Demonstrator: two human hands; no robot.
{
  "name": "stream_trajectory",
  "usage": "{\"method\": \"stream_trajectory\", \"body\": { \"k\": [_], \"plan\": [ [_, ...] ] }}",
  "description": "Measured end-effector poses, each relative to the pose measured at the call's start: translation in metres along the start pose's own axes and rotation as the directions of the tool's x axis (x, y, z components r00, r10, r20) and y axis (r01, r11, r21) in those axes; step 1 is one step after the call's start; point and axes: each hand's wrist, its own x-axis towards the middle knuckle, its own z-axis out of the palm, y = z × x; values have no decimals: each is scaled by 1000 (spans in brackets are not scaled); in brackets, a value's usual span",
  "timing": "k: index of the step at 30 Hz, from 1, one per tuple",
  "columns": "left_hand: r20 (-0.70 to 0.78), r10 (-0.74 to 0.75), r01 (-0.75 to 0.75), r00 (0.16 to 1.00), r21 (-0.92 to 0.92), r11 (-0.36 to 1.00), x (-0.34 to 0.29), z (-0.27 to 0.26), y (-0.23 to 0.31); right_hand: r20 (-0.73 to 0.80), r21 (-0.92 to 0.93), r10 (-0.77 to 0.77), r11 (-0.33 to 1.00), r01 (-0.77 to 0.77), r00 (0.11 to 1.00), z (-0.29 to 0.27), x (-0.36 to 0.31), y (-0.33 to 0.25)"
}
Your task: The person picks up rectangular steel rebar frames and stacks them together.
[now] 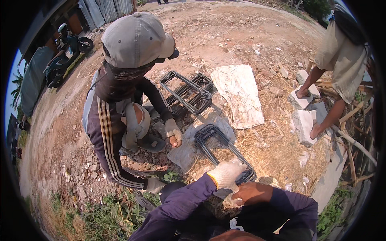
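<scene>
We are working outdoors on bare, stony reddish-brown earth [225,36], which turns to loose yellow straw [273,150] nearer us. On it lie a wrinkled off-white woven sack [240,98] and a flattened greyish sheet [183,154]. The stack of dark rectangular metal wire frames [215,146] reaches from that sheet across the straw toward us. Our left hand [227,175], in a cream knitted glove, has its fingers closed over the stack's near end; our right hand [253,193] is close beside it, but we cannot tell whether it is gripping.

A second pile of dark wire frames [188,93] lies beyond, left of the sack. A crouching person in a grey cap [136,40] bounds our left side, with green weeds [108,211] below. On our right, pale concrete blocks [301,124] under a person's bare feet, bamboo poles [356,148] and a grey concrete edge [329,180] narrow the space; the ground widens beyond the sack
</scene>
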Motion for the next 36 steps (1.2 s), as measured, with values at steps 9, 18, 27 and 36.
{"method": "stream_trajectory", "body": {
  "k": [9, 18, 27, 36],
  "plan": [
    [-63, -165, 162, 984, -45, 986, -6, -27, -5, 122, -53, 116, 992, -110, 986, -19, -2, -18],
    [-101, -134, 150, 986, 169, 974, 6, -8, -8, -154, -68, 98, 992, -110, 983, 13, 10, 1],
    [68, -138, 127, 988, 148, 981, 22, 12, -4, -81, 46, -18, 999, 22, 997, 10, 14, -14],
    [26, 10, -13, 1000, 134, 991, 20, 12, -2, 32, 35, -12, 999, 11, 999, 2, 20, -21]
  ]
}}
